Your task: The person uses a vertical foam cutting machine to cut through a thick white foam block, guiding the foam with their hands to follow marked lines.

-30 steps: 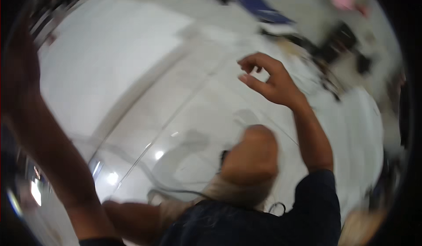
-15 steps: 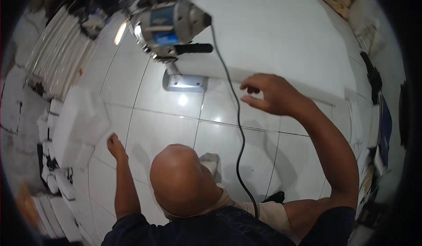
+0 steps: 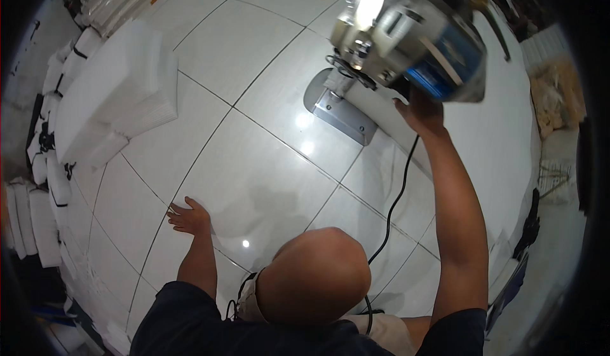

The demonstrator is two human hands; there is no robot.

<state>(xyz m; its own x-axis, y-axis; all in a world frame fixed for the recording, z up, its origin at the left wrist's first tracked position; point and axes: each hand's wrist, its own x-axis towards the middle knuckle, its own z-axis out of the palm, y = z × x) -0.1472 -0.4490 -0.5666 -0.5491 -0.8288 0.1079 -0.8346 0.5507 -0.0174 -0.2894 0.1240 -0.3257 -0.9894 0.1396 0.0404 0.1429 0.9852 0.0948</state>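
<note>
Up top, right hand (image 3: 419, 111) grips the cutting machine (image 3: 406, 35).
Heavy, rigid, best held by its handle; left hand (image 3: 189, 216) lies spread on white tiled floor (image 3: 254, 165).

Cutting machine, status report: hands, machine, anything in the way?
Right hand on cutting machine. Left hand flat on tiled floor. Black cord trails beside right arm.
</note>
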